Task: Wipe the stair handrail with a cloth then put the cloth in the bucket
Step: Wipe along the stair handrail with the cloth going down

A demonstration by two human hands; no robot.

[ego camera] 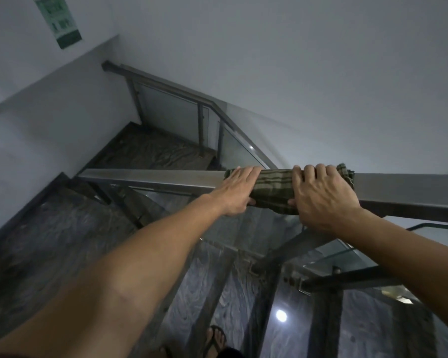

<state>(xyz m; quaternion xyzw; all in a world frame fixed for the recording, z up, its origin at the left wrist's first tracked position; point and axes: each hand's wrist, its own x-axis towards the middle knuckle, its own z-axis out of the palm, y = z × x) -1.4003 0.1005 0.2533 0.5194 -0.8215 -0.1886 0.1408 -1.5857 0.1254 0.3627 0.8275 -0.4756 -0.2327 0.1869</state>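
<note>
A grey metal stair handrail (pixel 150 177) runs across the middle of the head view. A green striped cloth (pixel 274 187) is wrapped over its top and near side. My left hand (pixel 237 192) grips the cloth's left end, fingers over the rail and thumb beneath. My right hand (pixel 321 197) clamps the cloth's right end the same way, and a bunched corner of cloth sticks out past its fingers. No bucket is in view.
Glass panels (pixel 243 148) hang under the rail. Dark patterned stair treads (pixel 150 151) descend to the left toward a landing. A second handrail (pixel 166 83) slopes along the far flight. A green sign (pixel 58 20) hangs on the white wall. My sandalled foot (pixel 215 339) stands below.
</note>
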